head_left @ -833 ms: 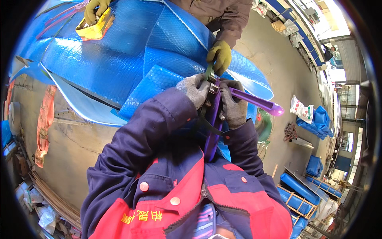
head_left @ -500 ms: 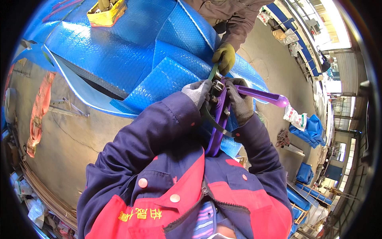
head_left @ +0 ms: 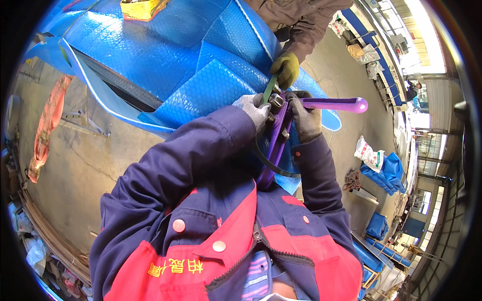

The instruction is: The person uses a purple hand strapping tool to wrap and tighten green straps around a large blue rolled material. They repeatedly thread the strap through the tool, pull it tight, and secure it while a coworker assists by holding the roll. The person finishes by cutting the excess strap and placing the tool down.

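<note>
Two grey-gloved hands, left [head_left: 255, 108] and right [head_left: 305, 118], gripped a purple metal strapping tensioner [head_left: 277, 140]; the dark plastic strap [head_left: 266, 155] wanted keeping flat and square on the blue bubble-wrapped bundle [head_left: 191, 60].

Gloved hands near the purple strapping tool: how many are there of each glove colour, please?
Grey gloved hands: 2, the left hand and the right hand, both on the purple strapping tool.
Yellow-green gloved hands: 1, the co-worker's hand on the green strap.
Total: 3
</note>
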The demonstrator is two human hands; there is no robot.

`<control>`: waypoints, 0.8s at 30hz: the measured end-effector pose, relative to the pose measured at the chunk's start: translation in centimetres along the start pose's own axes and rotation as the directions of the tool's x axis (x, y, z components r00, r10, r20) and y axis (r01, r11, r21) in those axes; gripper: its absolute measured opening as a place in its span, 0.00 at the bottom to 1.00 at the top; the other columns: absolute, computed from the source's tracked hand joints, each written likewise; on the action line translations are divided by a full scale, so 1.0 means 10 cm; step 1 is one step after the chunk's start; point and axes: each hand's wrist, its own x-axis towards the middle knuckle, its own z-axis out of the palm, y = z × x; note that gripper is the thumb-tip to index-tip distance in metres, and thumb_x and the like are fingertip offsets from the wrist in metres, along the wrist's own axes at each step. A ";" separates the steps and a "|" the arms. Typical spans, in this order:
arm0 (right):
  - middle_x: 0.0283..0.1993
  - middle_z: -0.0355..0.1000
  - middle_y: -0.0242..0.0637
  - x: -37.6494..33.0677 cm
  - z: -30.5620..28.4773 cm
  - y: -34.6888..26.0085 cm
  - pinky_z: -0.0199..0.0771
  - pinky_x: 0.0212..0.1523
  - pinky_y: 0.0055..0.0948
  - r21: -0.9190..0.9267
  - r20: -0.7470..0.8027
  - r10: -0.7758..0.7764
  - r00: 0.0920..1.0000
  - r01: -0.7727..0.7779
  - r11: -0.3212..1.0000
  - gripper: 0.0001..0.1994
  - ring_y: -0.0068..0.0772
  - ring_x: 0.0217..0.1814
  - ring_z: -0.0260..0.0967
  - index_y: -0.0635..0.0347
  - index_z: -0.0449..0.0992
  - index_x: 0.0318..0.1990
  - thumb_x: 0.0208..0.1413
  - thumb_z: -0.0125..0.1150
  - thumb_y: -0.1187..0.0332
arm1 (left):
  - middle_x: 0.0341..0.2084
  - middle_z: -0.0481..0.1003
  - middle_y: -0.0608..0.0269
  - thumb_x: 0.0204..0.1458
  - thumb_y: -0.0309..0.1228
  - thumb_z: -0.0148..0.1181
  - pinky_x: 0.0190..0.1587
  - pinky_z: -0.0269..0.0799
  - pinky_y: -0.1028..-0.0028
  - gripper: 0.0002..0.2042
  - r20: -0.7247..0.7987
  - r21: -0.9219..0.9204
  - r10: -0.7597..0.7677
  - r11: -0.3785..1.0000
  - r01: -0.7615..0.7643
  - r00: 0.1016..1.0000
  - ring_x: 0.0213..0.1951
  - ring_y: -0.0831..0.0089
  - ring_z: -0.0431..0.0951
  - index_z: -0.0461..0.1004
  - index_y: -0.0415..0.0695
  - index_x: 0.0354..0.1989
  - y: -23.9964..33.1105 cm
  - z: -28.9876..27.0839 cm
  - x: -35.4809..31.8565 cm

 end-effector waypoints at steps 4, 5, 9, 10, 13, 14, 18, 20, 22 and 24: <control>0.31 0.75 0.26 0.02 -0.03 -0.05 0.67 0.33 0.21 0.001 0.026 0.044 0.999 -0.044 0.999 0.07 0.16 0.31 0.66 0.64 0.80 0.44 0.66 0.66 0.68 | 0.36 0.84 0.58 0.67 0.37 0.57 0.41 0.76 0.68 0.18 0.024 0.127 -0.082 0.989 0.078 0.996 0.36 0.72 0.81 0.79 0.43 0.61 0.17 -0.06 -0.04; 0.33 0.75 0.26 0.02 -0.03 -0.06 0.67 0.35 0.20 -0.026 0.034 0.058 0.998 -0.057 0.998 0.07 0.16 0.32 0.67 0.64 0.80 0.44 0.67 0.66 0.68 | 0.34 0.84 0.58 0.67 0.37 0.57 0.40 0.76 0.67 0.17 0.035 0.164 -0.082 0.984 0.076 0.996 0.34 0.71 0.81 0.79 0.43 0.59 0.20 -0.07 -0.03; 0.31 0.74 0.26 -0.07 0.05 -0.07 0.67 0.31 0.21 -0.018 -0.007 -0.019 1.000 0.019 1.000 0.07 0.16 0.30 0.66 0.62 0.79 0.45 0.67 0.66 0.68 | 0.36 0.85 0.54 0.67 0.37 0.57 0.42 0.76 0.65 0.15 0.037 0.267 -0.010 0.964 0.000 0.999 0.37 0.67 0.83 0.80 0.44 0.56 0.20 -0.10 0.02; 0.32 0.74 0.27 -0.11 0.09 -0.06 0.68 0.32 0.21 0.002 -0.014 0.008 1.000 -0.008 1.000 0.07 0.16 0.31 0.67 0.62 0.78 0.46 0.67 0.66 0.69 | 0.37 0.85 0.52 0.67 0.37 0.57 0.43 0.76 0.64 0.15 0.039 0.300 0.026 0.953 -0.037 0.999 0.38 0.66 0.83 0.80 0.44 0.56 0.17 -0.11 0.02; 0.36 0.76 0.30 -0.19 0.17 -0.04 0.71 0.36 0.22 0.026 -0.051 -0.083 0.995 0.084 0.996 0.07 0.17 0.35 0.69 0.63 0.78 0.47 0.68 0.65 0.70 | 0.38 0.85 0.48 0.66 0.37 0.57 0.45 0.77 0.63 0.15 0.019 0.393 0.086 0.916 -0.086 0.996 0.41 0.62 0.85 0.80 0.43 0.54 0.13 -0.10 0.01; 0.36 0.76 0.31 -0.20 0.17 -0.04 0.72 0.36 0.23 -0.037 -0.070 -0.195 0.978 0.193 0.980 0.07 0.17 0.35 0.69 0.63 0.78 0.47 0.68 0.65 0.70 | 0.39 0.85 0.46 0.66 0.36 0.57 0.45 0.77 0.62 0.14 0.011 0.415 0.100 0.905 -0.095 0.995 0.42 0.61 0.86 0.80 0.43 0.54 0.13 -0.10 0.01; 0.33 0.76 0.30 -0.16 0.10 -0.07 0.72 0.36 0.23 -0.072 0.005 -0.097 0.995 0.097 0.993 0.07 0.18 0.33 0.70 0.63 0.79 0.46 0.67 0.66 0.69 | 0.38 0.85 0.49 0.66 0.35 0.58 0.45 0.77 0.62 0.13 0.013 0.415 0.035 0.909 -0.037 0.999 0.42 0.62 0.86 0.81 0.43 0.52 0.26 -0.15 0.04; 0.33 0.76 0.29 -0.13 0.05 -0.09 0.72 0.36 0.23 -0.117 0.041 -0.056 0.998 0.060 0.991 0.07 0.17 0.33 0.69 0.63 0.79 0.46 0.68 0.66 0.69 | 0.37 0.85 0.50 0.66 0.35 0.58 0.44 0.77 0.63 0.13 0.102 0.451 0.046 0.888 -0.087 0.994 0.41 0.64 0.85 0.81 0.43 0.52 0.35 -0.21 0.08; 0.34 0.76 0.30 -0.10 0.03 -0.10 0.72 0.36 0.23 -0.120 0.048 -0.044 0.998 0.050 0.992 0.08 0.17 0.33 0.69 0.64 0.79 0.46 0.67 0.66 0.68 | 0.36 0.85 0.50 0.65 0.36 0.59 0.42 0.76 0.65 0.14 0.165 0.432 0.054 0.894 -0.121 0.985 0.38 0.68 0.83 0.81 0.42 0.53 0.41 -0.26 0.09; 0.34 0.77 0.30 -0.09 0.05 -0.10 0.72 0.37 0.23 -0.065 0.055 -0.082 0.995 0.086 0.994 0.08 0.17 0.34 0.70 0.64 0.79 0.47 0.67 0.66 0.68 | 0.37 0.85 0.49 0.65 0.36 0.59 0.42 0.76 0.64 0.15 0.129 0.465 -0.035 0.885 -0.029 0.991 0.39 0.65 0.84 0.81 0.42 0.54 0.42 -0.29 0.09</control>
